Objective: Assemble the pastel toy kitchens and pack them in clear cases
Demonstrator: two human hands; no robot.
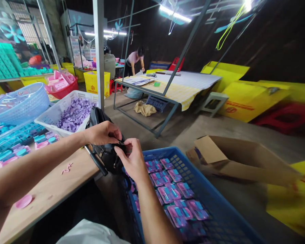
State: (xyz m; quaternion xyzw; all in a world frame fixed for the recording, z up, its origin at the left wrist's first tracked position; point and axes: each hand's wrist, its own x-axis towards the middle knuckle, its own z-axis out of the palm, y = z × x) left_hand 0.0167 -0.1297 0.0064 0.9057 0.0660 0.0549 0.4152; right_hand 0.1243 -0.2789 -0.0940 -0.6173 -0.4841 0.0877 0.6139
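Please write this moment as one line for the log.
left hand: at black bag | right hand: at same bag | blue basket: near bag, holds small packs

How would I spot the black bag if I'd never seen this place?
Find the wooden tabletop at the lower left and follow it to its far end. There, between the white basket and the blue crate, is the black bag, with the left hand and right hand on it. Its dark, zipped body sets it apart from both containers.
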